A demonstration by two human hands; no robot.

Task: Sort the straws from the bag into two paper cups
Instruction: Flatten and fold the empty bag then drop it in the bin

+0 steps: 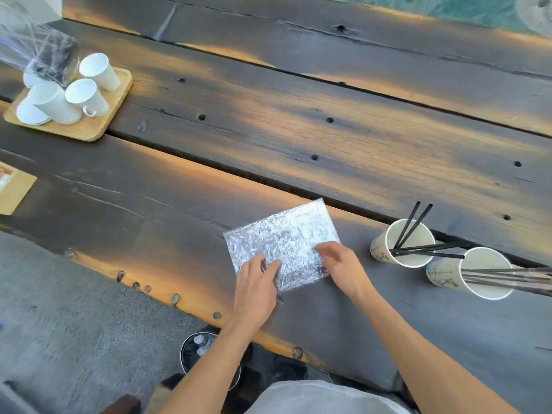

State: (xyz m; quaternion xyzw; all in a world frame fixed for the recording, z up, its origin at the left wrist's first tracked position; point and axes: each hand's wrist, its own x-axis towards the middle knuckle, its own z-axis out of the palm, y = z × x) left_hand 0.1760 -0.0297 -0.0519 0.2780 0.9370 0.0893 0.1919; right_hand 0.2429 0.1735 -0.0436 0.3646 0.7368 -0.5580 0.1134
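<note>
A crinkled clear plastic bag point(280, 234) lies flat on the dark wooden table point(268, 130), folded into a rectangle. My left hand point(257, 285) presses on its near left corner with fingers spread. My right hand point(340, 264) rests on its near right edge, fingertips pinching the plastic. To the right stand two paper cups. The nearer-centre cup point(403, 243) holds a few black straws point(415, 222). The far right cup point(475, 276) holds several black and clear straws point(513, 279) leaning right.
A wooden tray point(101, 121) with several white cups and a clear bag of dark items sits at the far left. A second wooden board point(15, 192) lies at the left edge. Below the table's near edge stands a bin point(197, 351) on grey floor.
</note>
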